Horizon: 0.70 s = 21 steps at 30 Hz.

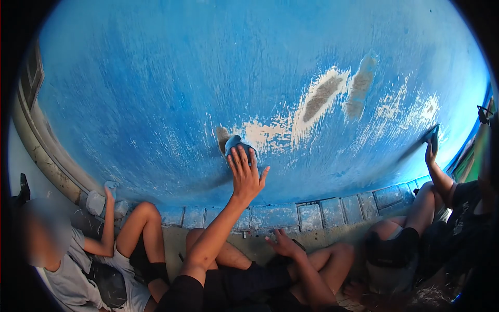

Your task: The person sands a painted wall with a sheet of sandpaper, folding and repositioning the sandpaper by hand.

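Note:
My left hand (245, 174) is raised against the blue wall (171, 93), back toward me and thumb out to the right. Under its fingers it holds a dark sheet of sandpaper (234, 140), pressed to the wall, with one edge curling up. A small bare grey patch (222, 138) shows just left of the sheet, and scraped white paint (267, 132) to its right. My right hand (284, 244) hangs low near my bent knee, away from the wall. Its fingers are loosely apart, and I see nothing in them.
A person on the left holds a light blue piece (110, 185) to the wall's foot. Someone on the right presses a dark sheet (433, 133) to the wall. Larger bare patches (322, 99) lie upper right. Blue-stained bricks (273, 216) edge the wall's base.

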{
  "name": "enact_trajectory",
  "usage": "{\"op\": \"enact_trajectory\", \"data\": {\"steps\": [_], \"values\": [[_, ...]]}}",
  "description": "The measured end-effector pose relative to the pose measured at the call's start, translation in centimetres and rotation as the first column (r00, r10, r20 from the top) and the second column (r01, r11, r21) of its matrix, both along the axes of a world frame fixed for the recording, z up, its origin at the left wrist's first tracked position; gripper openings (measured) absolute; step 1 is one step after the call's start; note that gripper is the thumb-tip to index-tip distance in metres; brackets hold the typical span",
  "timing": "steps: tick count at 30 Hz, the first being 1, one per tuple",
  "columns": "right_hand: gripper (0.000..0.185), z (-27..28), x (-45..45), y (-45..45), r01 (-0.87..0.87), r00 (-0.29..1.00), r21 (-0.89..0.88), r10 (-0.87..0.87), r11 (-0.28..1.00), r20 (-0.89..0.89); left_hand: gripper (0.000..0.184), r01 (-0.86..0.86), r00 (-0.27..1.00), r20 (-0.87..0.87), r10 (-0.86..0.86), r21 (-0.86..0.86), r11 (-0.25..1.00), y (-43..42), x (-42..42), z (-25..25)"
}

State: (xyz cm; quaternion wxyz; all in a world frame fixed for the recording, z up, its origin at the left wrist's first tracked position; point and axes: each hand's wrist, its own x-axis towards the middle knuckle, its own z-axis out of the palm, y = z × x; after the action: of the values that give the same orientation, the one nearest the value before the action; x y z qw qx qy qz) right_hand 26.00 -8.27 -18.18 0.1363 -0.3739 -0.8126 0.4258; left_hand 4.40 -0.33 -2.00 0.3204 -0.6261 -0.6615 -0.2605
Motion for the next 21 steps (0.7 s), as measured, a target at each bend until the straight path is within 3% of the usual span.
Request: {"op": "enact_trajectory", "data": {"steps": [7,10,14,18,21], "values": [[0.062,1.8,0.1,-0.2,-0.021,0.999,-0.027,0.022,0.999,0.031,0.084,0.001,0.998,0.058,-0.012,0.184,0.983,0.5,-0.1,10.7],[0.062,0.2,0.1,0.2,-0.038,0.999,0.021,0.038,0.999,-0.007,0.084,-0.005,0.999,0.054,-0.005,0.188,0.982,0.4,-0.2,11.6],[0.057,-2.4,-0.2,0.1,-0.002,1.0,0.082,0.003,0.997,-0.005,0.085,-0.042,0.999,0.038,0.037,0.146,0.988,-0.2,0.2,6.4],[0.058,0.0,0.0,-0.2,-0.018,0.999,0.03,0.017,0.999,0.046,0.081,-0.045,0.998,0.04,0.045,0.014,0.999,-0.7,0.1,-0.2],[0.061,1.6,0.1,-0.3,-0.029,0.998,-0.024,0.03,0.999,0.061,0.08,-0.105,0.994,-0.013,0.104,-0.044,0.994,-0.6,0.3,-0.3]]}}
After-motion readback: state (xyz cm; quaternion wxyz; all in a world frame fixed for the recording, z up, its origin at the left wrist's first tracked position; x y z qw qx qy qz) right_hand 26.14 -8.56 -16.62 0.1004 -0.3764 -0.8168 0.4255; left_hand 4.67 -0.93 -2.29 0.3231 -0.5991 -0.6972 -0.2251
